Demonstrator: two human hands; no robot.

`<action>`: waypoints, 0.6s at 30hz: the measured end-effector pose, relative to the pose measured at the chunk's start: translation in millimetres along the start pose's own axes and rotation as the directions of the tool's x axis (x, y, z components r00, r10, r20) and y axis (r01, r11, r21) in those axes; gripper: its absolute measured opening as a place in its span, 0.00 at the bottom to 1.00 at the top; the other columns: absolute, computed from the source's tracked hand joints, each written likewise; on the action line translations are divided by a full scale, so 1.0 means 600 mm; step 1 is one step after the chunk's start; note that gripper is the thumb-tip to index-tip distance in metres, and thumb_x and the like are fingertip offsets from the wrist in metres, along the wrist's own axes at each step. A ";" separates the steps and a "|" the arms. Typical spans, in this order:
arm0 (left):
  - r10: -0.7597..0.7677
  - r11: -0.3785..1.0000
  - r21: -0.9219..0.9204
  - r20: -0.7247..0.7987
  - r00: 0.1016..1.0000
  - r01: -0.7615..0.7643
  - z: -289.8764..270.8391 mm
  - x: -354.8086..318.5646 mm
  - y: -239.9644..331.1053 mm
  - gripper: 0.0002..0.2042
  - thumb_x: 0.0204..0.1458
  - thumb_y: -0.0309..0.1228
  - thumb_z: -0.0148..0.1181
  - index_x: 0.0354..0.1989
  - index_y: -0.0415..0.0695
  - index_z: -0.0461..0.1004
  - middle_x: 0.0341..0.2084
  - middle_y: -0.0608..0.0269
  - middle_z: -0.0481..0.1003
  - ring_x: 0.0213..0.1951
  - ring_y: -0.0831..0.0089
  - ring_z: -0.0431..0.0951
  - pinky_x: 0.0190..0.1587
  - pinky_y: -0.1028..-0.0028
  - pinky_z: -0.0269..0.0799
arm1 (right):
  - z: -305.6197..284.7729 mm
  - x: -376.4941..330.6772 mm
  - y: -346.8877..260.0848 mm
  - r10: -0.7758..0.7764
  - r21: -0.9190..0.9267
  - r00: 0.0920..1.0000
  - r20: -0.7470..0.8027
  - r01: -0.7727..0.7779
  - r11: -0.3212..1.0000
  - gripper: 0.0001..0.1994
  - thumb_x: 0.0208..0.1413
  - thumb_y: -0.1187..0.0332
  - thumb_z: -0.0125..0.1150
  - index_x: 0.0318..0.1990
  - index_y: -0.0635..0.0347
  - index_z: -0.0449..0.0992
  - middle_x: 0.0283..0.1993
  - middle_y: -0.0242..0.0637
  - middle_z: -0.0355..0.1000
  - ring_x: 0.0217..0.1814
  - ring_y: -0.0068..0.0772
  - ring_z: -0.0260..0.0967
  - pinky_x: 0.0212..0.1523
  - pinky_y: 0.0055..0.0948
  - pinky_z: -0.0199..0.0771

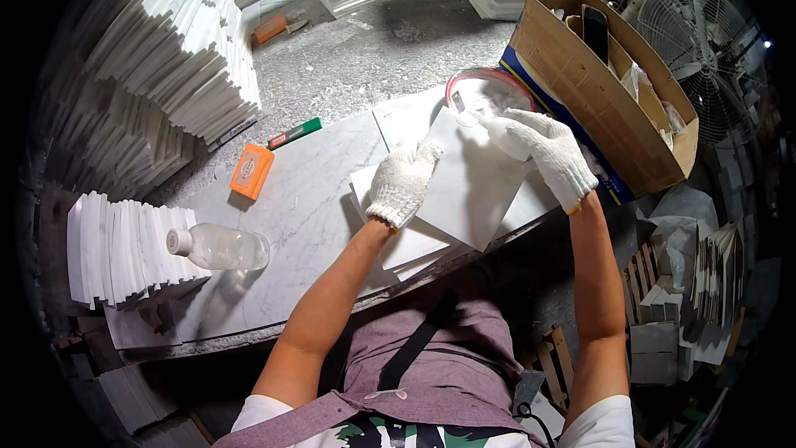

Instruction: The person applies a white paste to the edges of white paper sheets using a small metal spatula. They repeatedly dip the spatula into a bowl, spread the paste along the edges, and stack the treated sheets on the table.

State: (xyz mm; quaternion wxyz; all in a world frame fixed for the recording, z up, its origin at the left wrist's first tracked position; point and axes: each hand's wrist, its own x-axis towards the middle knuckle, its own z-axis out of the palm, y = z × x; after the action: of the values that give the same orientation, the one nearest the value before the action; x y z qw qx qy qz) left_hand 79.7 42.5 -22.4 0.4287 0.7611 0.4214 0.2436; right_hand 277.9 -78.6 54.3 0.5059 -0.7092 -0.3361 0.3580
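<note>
Where our left hand (pixel 405 185) grips: in a white knitted glove, looped and fuzzy, it is closed on the left edge of a smooth white tile (pixel 468 191), thumb laid over the face.
Right hand (pixel 554 153): we see its matching glove at the tile's far right side, fingers bent; we cannot tell whether they grip anything.
Tile position: flat and straight-edged, it lies aslant in front of us, above loose white tiles (pixel 414 253) fanned near the table edge.
Bowl (pixel 452 87): round and red-rimmed, whitish inside, just beyond the tile's far corner.
Slab (pixel 311 170): pale marble with fine grey veins, smooth under our work.
Bench top (pixel 390 58): rough, speckled and grey, beyond the slab.
Small boxes: one orange box (pixel 251 172), blocky; one slim green box (pixel 296 133) near it.
Bottle (pixel 224 247): clear plastic with a white cap, lying on its side to our left.
Carton (pixel 572 58): brown cardboard, open-topped and long, beside the bowl.
Stacks (pixel 174 41): thin white slabs, uneven at their edges, piled high on our left.
</note>
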 end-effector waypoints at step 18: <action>0.372 0.905 0.204 0.047 0.927 -0.374 0.034 -0.023 -0.126 0.18 0.59 0.43 0.49 0.46 0.40 0.73 0.37 0.41 0.77 0.41 0.44 0.76 0.46 0.54 0.70 | 0.270 0.000 -0.108 -0.222 0.375 0.709 0.670 -0.065 0.925 0.28 0.56 0.61 0.65 0.61 0.68 0.68 0.45 0.41 0.76 0.42 0.26 0.73 0.45 0.23 0.73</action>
State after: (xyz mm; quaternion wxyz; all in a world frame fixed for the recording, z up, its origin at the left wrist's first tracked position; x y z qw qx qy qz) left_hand 54.6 42.4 -98.1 0.2934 0.8692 0.2900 0.2728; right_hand 133.0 15.8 78.5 0.4800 -0.3956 -0.4588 0.6345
